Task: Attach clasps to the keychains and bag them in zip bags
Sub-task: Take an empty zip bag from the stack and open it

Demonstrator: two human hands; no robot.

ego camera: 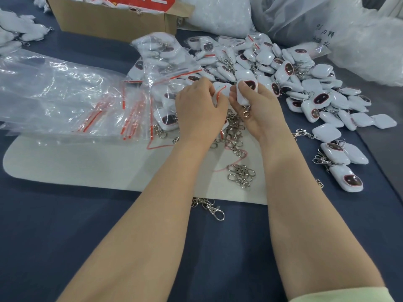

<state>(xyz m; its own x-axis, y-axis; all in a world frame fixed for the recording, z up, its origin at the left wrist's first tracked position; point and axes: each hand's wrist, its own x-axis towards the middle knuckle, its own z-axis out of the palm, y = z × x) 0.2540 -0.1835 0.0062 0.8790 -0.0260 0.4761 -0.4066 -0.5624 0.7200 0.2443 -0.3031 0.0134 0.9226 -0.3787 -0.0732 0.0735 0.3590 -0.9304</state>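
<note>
My right hand grips a white keychain with a dark oval face; a metal clasp hangs from its lower end. My left hand pinches a small zip bag with a red seal line, just left of the keychain. Loose metal clasps lie on the white mat under both hands. A big heap of white keychains spreads to the right. Empty zip bags lie to the left, and bagged keychains are piled behind my left hand.
A cardboard box stands at the back left. Large plastic sacks fill the back right. White plush items lie at the far left. One clasp sits on the dark blue tabletop near the mat's edge.
</note>
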